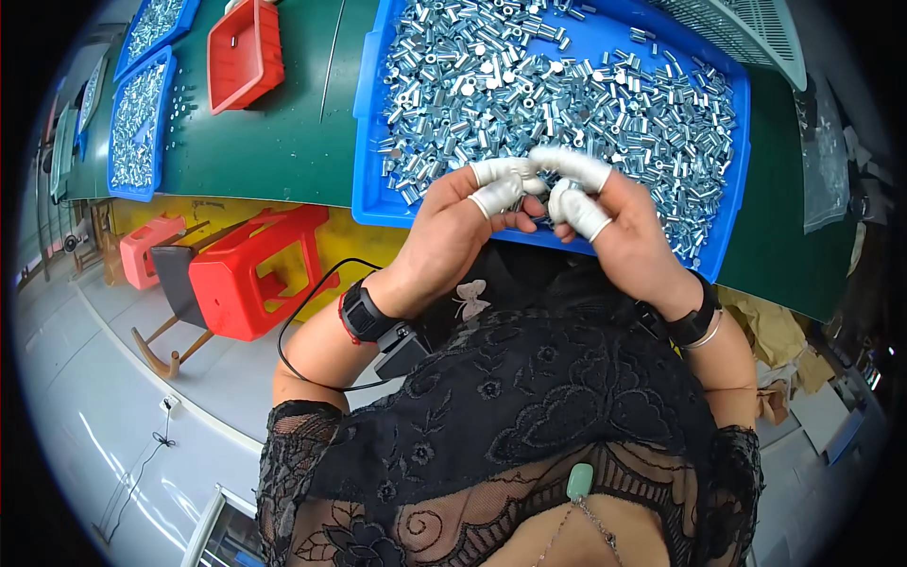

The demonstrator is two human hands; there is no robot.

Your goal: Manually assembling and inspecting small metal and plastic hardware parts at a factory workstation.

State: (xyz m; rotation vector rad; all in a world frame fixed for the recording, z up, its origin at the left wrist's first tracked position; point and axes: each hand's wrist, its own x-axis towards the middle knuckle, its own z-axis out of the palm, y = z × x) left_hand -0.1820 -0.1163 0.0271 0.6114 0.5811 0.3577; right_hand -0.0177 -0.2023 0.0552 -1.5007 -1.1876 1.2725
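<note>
Here both hands meet fingertip to fingertip over the near rim of the blue tray (370, 203).

I see the left hand (452, 231) and right hand (619, 236), white cots on the fingers (499, 192), pinched together around something too small to make out. Small silver metal sleeves (567, 90) fill the tray at twelve o'clock. A red bin (246, 52) sits at ten o'clock; a red stool (255, 269) at nine, partly cut off.
</note>
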